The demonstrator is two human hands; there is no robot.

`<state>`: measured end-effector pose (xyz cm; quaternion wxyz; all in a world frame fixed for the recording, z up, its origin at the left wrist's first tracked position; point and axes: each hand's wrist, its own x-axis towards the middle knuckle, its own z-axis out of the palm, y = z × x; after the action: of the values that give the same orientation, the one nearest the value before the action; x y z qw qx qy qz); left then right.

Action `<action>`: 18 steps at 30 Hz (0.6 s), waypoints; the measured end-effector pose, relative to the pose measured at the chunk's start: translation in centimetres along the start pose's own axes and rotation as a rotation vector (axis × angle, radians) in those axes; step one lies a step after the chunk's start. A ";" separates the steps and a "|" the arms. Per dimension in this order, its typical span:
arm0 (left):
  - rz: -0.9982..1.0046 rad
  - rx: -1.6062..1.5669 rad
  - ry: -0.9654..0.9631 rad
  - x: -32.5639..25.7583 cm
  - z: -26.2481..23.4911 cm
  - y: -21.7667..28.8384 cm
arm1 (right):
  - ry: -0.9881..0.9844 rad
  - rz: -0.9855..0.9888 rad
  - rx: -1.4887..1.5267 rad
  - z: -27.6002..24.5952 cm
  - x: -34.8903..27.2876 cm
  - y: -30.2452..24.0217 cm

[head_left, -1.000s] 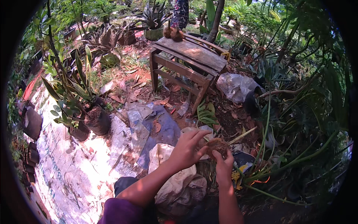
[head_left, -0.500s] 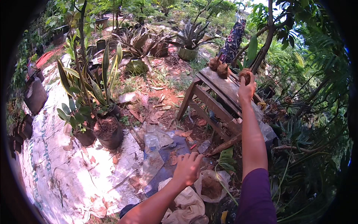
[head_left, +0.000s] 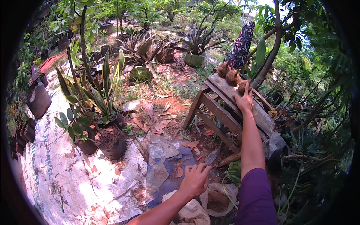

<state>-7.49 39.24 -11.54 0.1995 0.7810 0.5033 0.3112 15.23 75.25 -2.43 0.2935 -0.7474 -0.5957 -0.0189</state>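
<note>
My right hand [head_left: 245,100] reaches out over a weathered wooden bench [head_left: 258,116]. Its fingers are stretched out and its thumb stands apart. One finger lies along the side of a round, brown, fibrous clump [head_left: 243,87], which rests on the bench top. Two similar clumps, a middle one [head_left: 232,77] and a far one [head_left: 222,69], sit in a row beyond it. My left hand [head_left: 195,180] hovers low over the ground, empty, with its fingers loosely bent and apart. Just below it are a pale cloth sack [head_left: 191,212] and an opened plastic bag of brown material [head_left: 218,200].
Potted snake plants [head_left: 107,86] and a black grow bag of soil [head_left: 112,142] stand to the left on a white sheet [head_left: 75,176]. A dark patterned cloth bundle [head_left: 240,47] rises behind the clumps. A tree trunk [head_left: 268,67] and dense foliage border the right side.
My right hand has lowered the fibrous clump onto the bench beside the other two, and its fingers have loosened. My left hand stays nearly in place. The view has shifted slightly.
</note>
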 end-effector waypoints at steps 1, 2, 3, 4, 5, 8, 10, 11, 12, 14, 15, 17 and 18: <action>0.006 0.002 -0.003 -0.1 0.4 0.2 | 0.023 -0.011 0.019 -0.1 0.0 0.1; 0.007 -0.015 -0.019 -0.1 0.7 0.4 | 0.019 -0.009 0.029 0.0 -0.1 -0.1; 0.018 -0.028 -0.023 0.0 1.0 0.7 | -0.009 -0.021 0.070 -0.2 -0.1 -0.1; 0.034 -0.037 -0.016 0.1 1.3 0.9 | -0.036 -0.004 0.067 -0.2 -0.1 -0.3; 0.052 -0.062 0.005 0.2 1.6 1.1 | -0.039 -0.007 0.028 -0.2 -0.2 -0.5; 0.093 -0.100 0.065 0.6 2.2 1.7 | -0.033 -0.004 -0.051 -0.1 -0.4 -1.0; 0.090 -0.101 0.067 0.8 2.5 2.0 | -0.018 -0.007 -0.075 0.0 -0.6 -1.3; 0.093 -0.104 0.070 0.8 2.5 2.2 | 0.000 -0.009 -0.083 0.0 -0.7 -1.3; 0.097 -0.105 0.075 0.8 2.6 2.3 | 0.019 -0.012 -0.096 0.0 -0.7 -1.3; 0.099 -0.100 0.078 0.8 2.5 2.3 | 0.019 -0.035 -0.071 0.1 -0.7 -1.1; 0.095 -0.093 0.076 0.7 2.4 2.3 | -0.001 -0.041 -0.083 0.1 -0.6 -0.9; 0.080 -0.076 0.067 0.5 2.0 2.2 | 0.002 -0.061 -0.086 0.2 -0.6 -0.6; 0.071 -0.065 0.065 0.5 1.6 2.1 | -0.002 -0.057 -0.069 0.2 -0.6 -0.4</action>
<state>-4.80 38.79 -11.28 0.1974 0.7810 0.4712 0.3593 14.66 74.87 -2.61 0.2666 -0.7398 -0.6160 -0.0470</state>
